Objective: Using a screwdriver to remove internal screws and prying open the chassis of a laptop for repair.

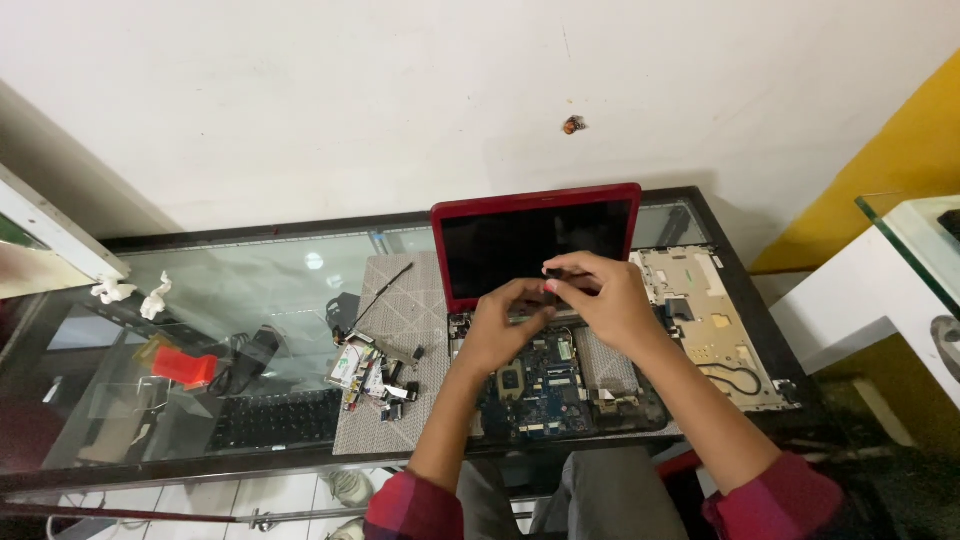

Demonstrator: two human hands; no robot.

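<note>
Laptop (540, 330) lies opened on the counter (250, 290), motherboard (535, 385) exposed, cover (705, 325) set aside right. A small dark part (562, 275) at the hinge is pinched by both left hand (500, 325) and right hand (600, 295). Removed bits (375, 375) lie left; reassembly not done.

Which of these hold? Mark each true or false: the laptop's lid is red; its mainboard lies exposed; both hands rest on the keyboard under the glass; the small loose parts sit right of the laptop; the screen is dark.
1. The laptop has a red lid. True.
2. Its mainboard lies exposed. True.
3. Both hands rest on the keyboard under the glass. False: the left hand and right hand meet over the laptop's hinge edge, pinching a small dark part.
4. The small loose parts sit right of the laptop. False: they lie to its left, on the grey mat.
5. The screen is dark. True.
</note>
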